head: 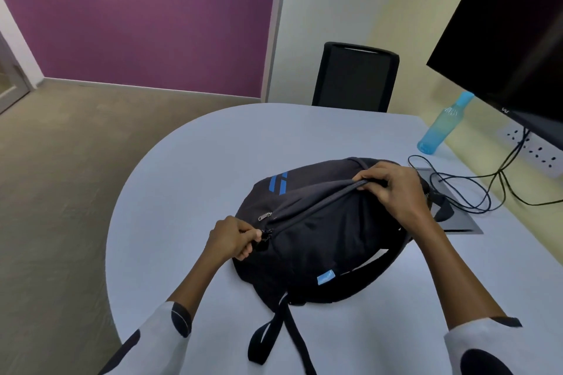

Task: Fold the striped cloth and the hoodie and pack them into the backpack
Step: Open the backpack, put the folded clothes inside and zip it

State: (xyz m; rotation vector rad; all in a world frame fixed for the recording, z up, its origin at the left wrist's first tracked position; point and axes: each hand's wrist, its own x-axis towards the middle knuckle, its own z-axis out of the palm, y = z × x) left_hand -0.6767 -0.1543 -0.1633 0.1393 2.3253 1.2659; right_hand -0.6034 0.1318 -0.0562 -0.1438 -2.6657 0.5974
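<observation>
A black backpack [329,237] with blue marks lies on its side in the middle of the pale grey table [189,167], bulging and full. Its main zipper [316,207] runs diagonally across the top and looks closed along its length. My left hand [233,237] pinches the zipper pull at the lower left end of that seam. My right hand [396,189] grips the fabric at the upper right end of the zipper. Neither the striped cloth nor the hoodie is visible. Straps [274,332] trail toward me.
A blue water bottle [441,126] stands at the back right beside a black monitor [515,33]. Black cables [475,189] loop over a grey floor-box lid [457,219] right of the bag. A black chair [355,77] sits behind the table. A power strip [536,152] is on the wall.
</observation>
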